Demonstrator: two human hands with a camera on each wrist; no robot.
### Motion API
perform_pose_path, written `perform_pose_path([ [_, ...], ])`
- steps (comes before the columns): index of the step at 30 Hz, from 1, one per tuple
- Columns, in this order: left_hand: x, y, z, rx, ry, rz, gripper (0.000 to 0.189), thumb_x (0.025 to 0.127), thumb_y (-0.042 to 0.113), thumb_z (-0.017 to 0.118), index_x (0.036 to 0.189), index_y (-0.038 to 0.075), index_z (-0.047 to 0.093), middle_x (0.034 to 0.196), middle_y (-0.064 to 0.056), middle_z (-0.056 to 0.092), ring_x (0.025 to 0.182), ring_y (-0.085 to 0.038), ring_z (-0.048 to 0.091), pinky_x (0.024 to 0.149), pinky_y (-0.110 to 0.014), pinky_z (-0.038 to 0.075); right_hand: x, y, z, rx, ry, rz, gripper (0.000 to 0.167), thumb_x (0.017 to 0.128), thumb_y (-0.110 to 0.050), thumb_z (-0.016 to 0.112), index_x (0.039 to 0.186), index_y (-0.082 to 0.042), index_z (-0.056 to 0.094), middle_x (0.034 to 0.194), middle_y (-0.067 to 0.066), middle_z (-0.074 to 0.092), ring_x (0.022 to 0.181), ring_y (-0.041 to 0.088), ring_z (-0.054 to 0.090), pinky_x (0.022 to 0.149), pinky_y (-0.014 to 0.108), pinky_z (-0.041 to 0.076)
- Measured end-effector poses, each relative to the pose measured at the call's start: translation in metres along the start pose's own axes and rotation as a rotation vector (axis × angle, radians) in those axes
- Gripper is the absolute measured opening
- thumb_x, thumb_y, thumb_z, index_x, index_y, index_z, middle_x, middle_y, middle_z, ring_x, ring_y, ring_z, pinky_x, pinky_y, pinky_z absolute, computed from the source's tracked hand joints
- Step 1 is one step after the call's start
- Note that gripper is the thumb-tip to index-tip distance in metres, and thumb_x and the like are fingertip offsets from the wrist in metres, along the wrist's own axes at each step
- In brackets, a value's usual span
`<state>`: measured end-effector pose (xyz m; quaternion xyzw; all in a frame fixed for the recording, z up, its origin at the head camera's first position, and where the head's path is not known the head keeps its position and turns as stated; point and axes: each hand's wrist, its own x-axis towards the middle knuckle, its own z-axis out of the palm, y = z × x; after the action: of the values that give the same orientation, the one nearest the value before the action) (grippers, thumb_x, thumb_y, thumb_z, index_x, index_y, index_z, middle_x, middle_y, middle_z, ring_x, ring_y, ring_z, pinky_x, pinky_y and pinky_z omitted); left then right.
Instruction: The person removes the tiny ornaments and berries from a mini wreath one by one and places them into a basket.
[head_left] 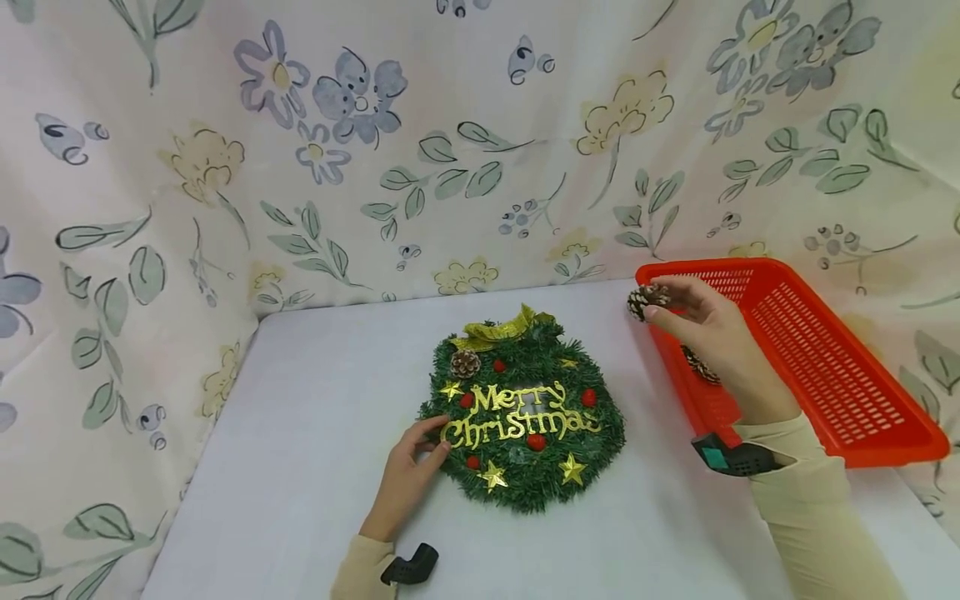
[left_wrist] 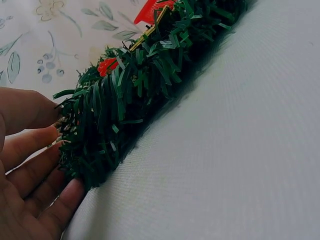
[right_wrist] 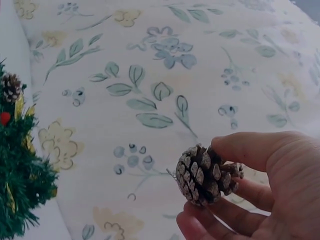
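A round green Christmas wreath (head_left: pixel 525 479) lies on the white table, with gold "Merry Christmas" lettering (head_left: pixel 517 412), gold stars, red berries, a gold ribbon and one pine cone (head_left: pixel 465 363) at its upper left. My left hand (head_left: pixel 411 473) holds the wreath's left edge, its thumb and fingers against the green tinsel (left_wrist: pixel 120 90). Between thumb and fingers of my right hand (head_left: pixel 708 329) is a white-tipped pine cone (right_wrist: pixel 200 175), raised over the left rim of a red basket (head_left: pixel 840 358). A short wire sticks out of this cone's end.
Inside the basket, partly hidden by the right hand, lies another pine cone (head_left: pixel 700 365). The basket stands at the table's right side. Flower-patterned cloth (head_left: pixel 465 167) hangs behind and to the left of the white table (head_left: pixel 322 400).
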<state>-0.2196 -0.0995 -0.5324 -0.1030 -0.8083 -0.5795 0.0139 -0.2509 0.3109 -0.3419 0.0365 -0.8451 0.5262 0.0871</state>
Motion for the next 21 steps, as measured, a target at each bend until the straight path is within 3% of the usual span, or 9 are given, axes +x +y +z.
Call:
perform_pose_path([
  [12, 0.001, 0.002, 0.000, 0.004, -0.010, 0.034, 0.031, 0.098, 0.017, 0.068, 0.129, 0.015, 0.069, 0.144, -0.004, 0.059, 0.135, -0.024, 0.053, 0.101, -0.023, 0.049, 0.003, 0.000, -0.023, -0.099, 0.009, 0.039, 0.047, 0.099, -0.035, 0.066, 0.141, -0.019, 0.053, 0.121, -0.020, 0.058, 0.111, -0.001, 0.056, 0.082, 0.011, 0.051],
  [21, 0.001, 0.002, -0.001, 0.024, -0.028, 0.017, 0.027, 0.099, 0.020, 0.067, 0.125, 0.016, 0.072, 0.145, -0.002, 0.058, 0.139, -0.026, 0.050, 0.109, -0.032, 0.047, 0.007, 0.004, -0.039, -0.109, 0.023, 0.043, 0.047, 0.099, -0.036, 0.066, 0.142, -0.019, 0.053, 0.119, -0.021, 0.059, 0.107, -0.003, 0.058, 0.083, 0.010, 0.047],
])
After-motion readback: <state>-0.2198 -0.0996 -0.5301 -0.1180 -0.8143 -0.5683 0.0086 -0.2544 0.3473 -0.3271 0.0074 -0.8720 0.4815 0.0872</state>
